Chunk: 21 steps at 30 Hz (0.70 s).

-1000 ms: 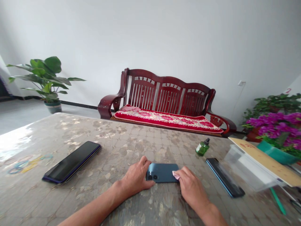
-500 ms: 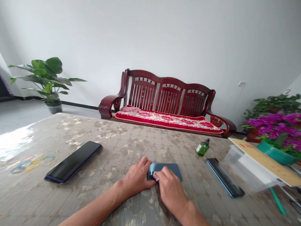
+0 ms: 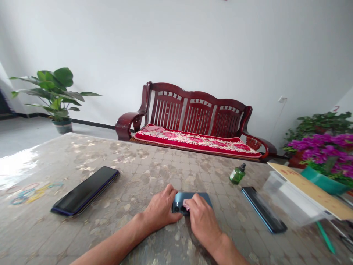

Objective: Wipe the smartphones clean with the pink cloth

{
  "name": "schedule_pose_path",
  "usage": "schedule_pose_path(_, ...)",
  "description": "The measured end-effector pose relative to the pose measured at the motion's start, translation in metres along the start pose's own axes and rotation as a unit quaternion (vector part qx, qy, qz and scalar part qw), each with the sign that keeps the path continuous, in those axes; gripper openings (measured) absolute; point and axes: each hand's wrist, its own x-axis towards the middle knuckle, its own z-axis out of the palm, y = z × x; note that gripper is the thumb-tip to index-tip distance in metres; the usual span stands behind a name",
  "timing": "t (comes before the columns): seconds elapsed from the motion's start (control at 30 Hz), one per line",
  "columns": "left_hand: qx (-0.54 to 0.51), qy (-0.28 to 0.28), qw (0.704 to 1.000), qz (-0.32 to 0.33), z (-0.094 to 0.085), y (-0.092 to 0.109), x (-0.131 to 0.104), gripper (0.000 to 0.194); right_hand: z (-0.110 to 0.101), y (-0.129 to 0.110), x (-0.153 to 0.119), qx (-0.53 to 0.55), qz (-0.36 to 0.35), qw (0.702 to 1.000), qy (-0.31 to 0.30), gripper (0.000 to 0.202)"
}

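Note:
A blue phone (image 3: 202,196) lies back side up on the patterned table (image 3: 154,176), its camera lenses at the left end. Fingers and thumb of my left hand (image 3: 162,207) grip that left end. Pinched in my right hand (image 3: 200,217) is a small pink cloth (image 3: 186,204), which touches the phone's back beside the lenses. The right hand covers part of the phone's lower right side.
A large dark phone (image 3: 86,190) and rubber bands (image 3: 27,194) lie at left. On the right are a green bottle (image 3: 236,175), another phone (image 3: 264,209), a clear plastic box (image 3: 295,202) with a tan board (image 3: 311,189), and purple flowers (image 3: 328,149).
My right hand has moved slightly right with the pink cloth, and more of the lenses shows. My left hand still grips the blue phone's end.

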Motion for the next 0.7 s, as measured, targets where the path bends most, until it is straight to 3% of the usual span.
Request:
schedule_pose_path(0.1,0.002,-0.004,1.000,-0.005,0.000,0.000,0.000,0.037,0.001,0.001,0.001,0.006,-0.012,1.000,-0.003,0.030)
schedule_pose_path(0.27,0.000,0.000,1.000,-0.003,0.001,-0.001,0.001,0.045,-0.005,0.043,-0.001,-0.058,0.046,0.997,0.033,0.031)
schedule_pose_path(0.37,-0.002,0.002,1.000,-0.002,0.001,-0.001,0.001,0.046,-0.006,0.055,0.002,-0.084,0.072,0.993,0.042,0.031)
schedule_pose_path(0.7,0.006,0.010,1.000,0.014,0.004,-0.003,0.001,0.037,0.006,-0.009,0.023,-0.024,-0.016,0.999,-0.013,0.029)
